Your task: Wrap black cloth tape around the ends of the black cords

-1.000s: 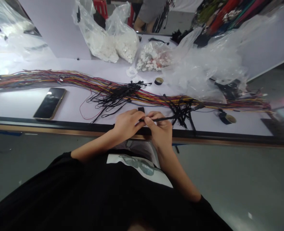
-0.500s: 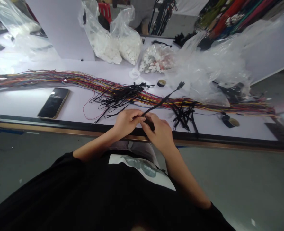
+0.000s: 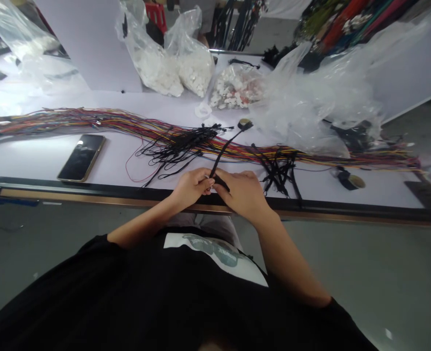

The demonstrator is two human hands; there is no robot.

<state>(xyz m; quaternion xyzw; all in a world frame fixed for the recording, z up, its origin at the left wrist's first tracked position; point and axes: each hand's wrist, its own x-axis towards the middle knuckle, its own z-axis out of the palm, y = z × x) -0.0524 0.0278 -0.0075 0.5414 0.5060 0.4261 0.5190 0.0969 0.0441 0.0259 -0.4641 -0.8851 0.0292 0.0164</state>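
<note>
A black cable (image 3: 222, 152) rises from between my hands, its connector end lying near a small tape roll (image 3: 243, 123). Close to the table's front edge, my left hand (image 3: 193, 186) pinches the cable's lower part. My right hand (image 3: 243, 194) is closed round the same cable, with a dark part showing under its thumb and fingers. Behind my hands runs a long bundle of coloured wires (image 3: 127, 122). Black cables with connectors (image 3: 188, 141) lie on it to the left, and a smaller heap of short black pieces (image 3: 279, 173) lies to the right.
A phone (image 3: 82, 158) lies at the left. Clear bags of white connectors (image 3: 197, 70) stand at the back, beside a flatter bag of mixed parts (image 3: 235, 90). Crumpled plastic (image 3: 303, 107) covers the back right. Another tape roll (image 3: 350, 180) sits at the right.
The cable's connector end has swung left and slightly up, towards the small tape roll. My right hand has turned a little, its fingers closer over the cable. My left hand has barely moved.
</note>
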